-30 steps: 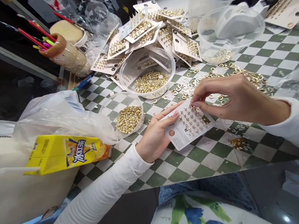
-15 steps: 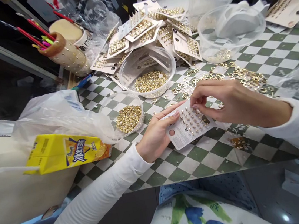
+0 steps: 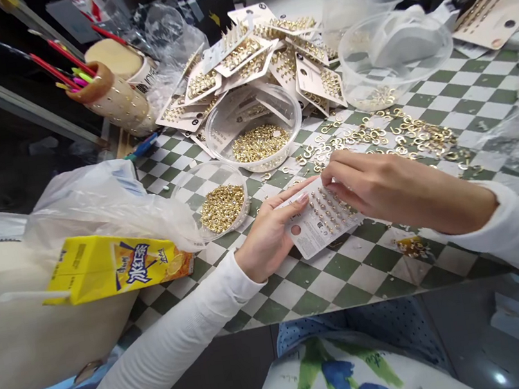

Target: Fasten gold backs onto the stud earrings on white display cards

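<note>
Your checkered table [image 3: 279, 295] has gold hooks [image 3: 426, 136] strewn around loose, plus a messy heap of cards [image 3: 243, 54], a clear tub [image 3: 262, 163] and a shallow dish [image 3: 191, 195].

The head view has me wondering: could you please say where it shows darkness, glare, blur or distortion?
In the head view, the upper left corner is dark; a bright glare spot shows on the floor at lower right; fine print on the card in the left hand is too soft to read; the white sleeves look stretched toward the edges.
</note>
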Demonstrator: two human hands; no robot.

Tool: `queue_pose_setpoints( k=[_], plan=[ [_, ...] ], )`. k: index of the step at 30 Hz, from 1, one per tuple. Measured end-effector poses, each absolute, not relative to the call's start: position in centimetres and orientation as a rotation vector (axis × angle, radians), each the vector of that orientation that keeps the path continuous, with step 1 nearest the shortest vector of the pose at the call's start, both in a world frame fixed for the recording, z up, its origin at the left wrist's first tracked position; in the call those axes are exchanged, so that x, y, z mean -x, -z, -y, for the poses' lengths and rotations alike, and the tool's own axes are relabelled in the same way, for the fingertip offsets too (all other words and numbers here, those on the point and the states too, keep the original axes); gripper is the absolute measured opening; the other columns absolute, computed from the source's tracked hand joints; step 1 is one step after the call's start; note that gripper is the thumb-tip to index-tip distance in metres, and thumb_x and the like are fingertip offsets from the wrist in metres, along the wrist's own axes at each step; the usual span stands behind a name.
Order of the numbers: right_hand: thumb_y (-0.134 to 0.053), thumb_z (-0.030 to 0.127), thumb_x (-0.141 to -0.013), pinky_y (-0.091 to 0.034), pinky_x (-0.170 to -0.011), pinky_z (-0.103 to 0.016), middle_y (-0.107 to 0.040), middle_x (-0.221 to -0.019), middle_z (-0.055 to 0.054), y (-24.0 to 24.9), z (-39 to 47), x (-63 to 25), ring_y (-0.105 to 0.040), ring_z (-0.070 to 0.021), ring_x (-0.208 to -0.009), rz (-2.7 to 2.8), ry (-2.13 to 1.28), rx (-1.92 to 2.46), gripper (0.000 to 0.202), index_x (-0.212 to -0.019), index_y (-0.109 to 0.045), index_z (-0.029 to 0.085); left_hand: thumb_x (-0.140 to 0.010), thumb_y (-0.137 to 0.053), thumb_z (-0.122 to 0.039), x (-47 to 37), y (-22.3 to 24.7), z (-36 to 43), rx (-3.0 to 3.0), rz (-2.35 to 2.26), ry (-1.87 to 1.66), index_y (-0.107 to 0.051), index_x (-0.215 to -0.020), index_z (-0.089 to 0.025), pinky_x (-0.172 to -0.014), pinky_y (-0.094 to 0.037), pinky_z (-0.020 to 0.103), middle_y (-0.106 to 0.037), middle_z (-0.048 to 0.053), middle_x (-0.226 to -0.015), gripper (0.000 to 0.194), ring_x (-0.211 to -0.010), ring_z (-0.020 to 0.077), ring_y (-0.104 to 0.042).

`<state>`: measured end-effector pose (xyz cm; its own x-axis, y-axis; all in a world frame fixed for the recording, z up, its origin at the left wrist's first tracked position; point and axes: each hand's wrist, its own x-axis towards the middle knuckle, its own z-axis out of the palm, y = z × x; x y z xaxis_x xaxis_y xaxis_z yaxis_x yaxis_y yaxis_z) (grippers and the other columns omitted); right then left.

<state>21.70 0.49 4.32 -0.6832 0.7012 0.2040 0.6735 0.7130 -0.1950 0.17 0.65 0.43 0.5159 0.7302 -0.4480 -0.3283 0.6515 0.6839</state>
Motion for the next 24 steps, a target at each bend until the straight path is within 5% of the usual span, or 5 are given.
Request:
queue_pose_setpoints(
  k=[5, 10, 18, 24],
  plan=[
    [-0.062, 0.018, -0.099, -0.06, -0.081, -0.037, -0.076, -0.1, -0.008, -4.9, -2.5, -24.7, -0.07, -0.0175, -0.085, 2.256, -0.346, 1.125, 0.012, -0.108, -0.07, 0.016, -0.092, -0.072, -0.02, 0.1, -1.0, -1.0, -0.598, -0.827, -0.722, -0.077, -0.124, -0.023, -0.1, -0.054, 0.034, -0.077, 0.007, -0.126, 0.032, -0.119, 0.0235, -0.069],
    [-0.069, 0.031, -0.09, -0.058, -0.067, -0.04, -0.078, -0.084, -0.01, -4.8, -4.4, -27.4, -0.072, -0.0216, -0.074, 2.215, -0.655, 1.431, 0.018, -0.094, -0.08, 0.017, -0.094, -0.07, -0.021, 0.4, -1.7, -1.0, -0.615, -0.859, -0.776, -0.075, -0.128, -0.024, -0.109, -0.053, 0.039, -0.075, 0.007, -0.132, 0.035, -0.128, 0.0259, -0.066],
    [-0.067, 0.032, -0.086, -0.057, -0.063, -0.038, -0.078, -0.083, -0.012, -3.5, -4.8, -26.5, -0.071, -0.0212, -0.07, 2.24, -0.868, 1.541, 0.02, -0.09, -0.078, 0.015, -0.093, -0.069, -0.02, 0.5, -2.0, -1.2, -0.659, -0.881, -0.821, -0.074, -0.127, -0.023, -0.072, -0.057, 0.024, -0.075, 0.006, -0.133, 0.035, -0.121, 0.0252, -0.069],
    [-0.065, 0.029, -0.089, -0.061, -0.071, -0.039, -0.078, -0.087, -0.013, -4.2, -4.3, -26.4, -0.072, -0.0202, -0.075, 2.179, -0.874, 1.481, 0.018, -0.089, -0.072, 0.013, -0.092, -0.07, -0.021, 0.5, -1.9, -1.2, -0.637, -0.88, -0.827, -0.074, -0.129, -0.024, -0.09, -0.059, 0.033, -0.071, 0.007, -0.139, 0.037, -0.128, 0.0273, -0.065]
  ],
)
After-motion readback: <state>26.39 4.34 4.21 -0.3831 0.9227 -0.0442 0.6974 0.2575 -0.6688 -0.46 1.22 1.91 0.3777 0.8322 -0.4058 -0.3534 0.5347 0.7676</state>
